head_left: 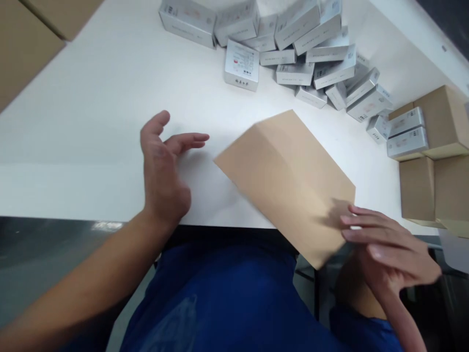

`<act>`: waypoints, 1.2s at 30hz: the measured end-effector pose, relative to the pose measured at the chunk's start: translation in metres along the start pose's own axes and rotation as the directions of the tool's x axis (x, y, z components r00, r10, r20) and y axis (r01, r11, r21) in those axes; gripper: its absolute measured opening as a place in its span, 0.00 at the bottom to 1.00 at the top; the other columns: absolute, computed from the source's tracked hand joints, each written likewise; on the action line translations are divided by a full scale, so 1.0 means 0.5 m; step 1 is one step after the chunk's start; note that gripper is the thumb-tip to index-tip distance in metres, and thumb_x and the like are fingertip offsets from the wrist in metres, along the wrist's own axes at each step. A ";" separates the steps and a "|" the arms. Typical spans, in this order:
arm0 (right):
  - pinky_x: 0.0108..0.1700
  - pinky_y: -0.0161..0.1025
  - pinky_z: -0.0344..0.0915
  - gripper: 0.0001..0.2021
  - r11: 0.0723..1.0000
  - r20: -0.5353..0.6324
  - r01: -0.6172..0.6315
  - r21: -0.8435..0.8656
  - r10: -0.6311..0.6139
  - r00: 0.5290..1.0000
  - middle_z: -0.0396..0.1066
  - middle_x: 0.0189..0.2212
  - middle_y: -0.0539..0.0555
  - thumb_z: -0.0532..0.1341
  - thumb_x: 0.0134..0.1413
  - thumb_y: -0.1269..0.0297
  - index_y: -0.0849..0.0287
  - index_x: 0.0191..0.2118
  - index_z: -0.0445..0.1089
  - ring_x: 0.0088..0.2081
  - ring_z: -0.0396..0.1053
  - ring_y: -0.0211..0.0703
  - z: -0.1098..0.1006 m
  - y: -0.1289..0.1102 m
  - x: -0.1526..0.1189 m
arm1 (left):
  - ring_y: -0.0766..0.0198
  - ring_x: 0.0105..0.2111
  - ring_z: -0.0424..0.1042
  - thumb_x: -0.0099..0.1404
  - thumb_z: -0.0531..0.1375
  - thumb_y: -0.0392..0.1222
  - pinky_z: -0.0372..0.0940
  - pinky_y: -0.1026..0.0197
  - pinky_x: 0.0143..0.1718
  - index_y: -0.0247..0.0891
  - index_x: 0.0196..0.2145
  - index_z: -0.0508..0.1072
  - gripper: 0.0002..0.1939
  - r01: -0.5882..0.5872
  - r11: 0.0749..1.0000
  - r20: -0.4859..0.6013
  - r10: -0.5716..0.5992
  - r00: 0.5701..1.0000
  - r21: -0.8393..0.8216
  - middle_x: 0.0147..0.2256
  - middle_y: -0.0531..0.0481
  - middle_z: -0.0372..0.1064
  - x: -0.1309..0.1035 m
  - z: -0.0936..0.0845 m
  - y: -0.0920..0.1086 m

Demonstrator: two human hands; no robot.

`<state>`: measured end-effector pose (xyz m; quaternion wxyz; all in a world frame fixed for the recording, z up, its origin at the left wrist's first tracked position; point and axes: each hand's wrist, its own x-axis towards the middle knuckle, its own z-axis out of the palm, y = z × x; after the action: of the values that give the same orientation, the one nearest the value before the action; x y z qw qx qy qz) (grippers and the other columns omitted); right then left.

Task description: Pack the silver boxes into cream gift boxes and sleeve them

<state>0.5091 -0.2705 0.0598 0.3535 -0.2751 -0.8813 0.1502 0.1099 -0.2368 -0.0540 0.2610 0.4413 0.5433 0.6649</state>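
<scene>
A plain brown cardboard box (289,171) lies tilted across the front edge of the white table, its near corner jutting out past the edge. At its right end is my right hand (392,244), fingers stretched out and close to the cardboard; whether the fingertips touch it I cannot tell. My left hand (164,166) hovers above the table to the left of the box, its fingers apart and nothing in them. A gap separates this hand from the box.
Several small silver boxes (296,73) are spread along the back of the white table (91,146). Brown cartons (417,188) stand at the right, with silver boxes (406,142) among them. More brown cardboard (29,49) fills the upper left corner.
</scene>
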 end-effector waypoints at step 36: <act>0.60 0.67 0.79 0.74 0.908 0.440 -0.418 0.002 0.374 0.816 0.56 0.76 0.69 0.70 0.56 0.49 0.54 0.75 -0.01 0.64 0.75 0.71 0.104 0.095 -0.025 | 0.31 0.80 0.47 0.53 0.75 0.74 0.47 0.27 0.79 0.46 0.81 0.38 0.74 -0.664 0.673 0.829 0.136 0.543 0.325 0.78 0.29 0.49 0.035 -0.083 0.136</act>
<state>0.4976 -0.2434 -0.0054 0.1244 -0.3947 -0.8520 0.3207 0.0746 -0.2613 0.0152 0.1317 0.8505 0.4429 0.2512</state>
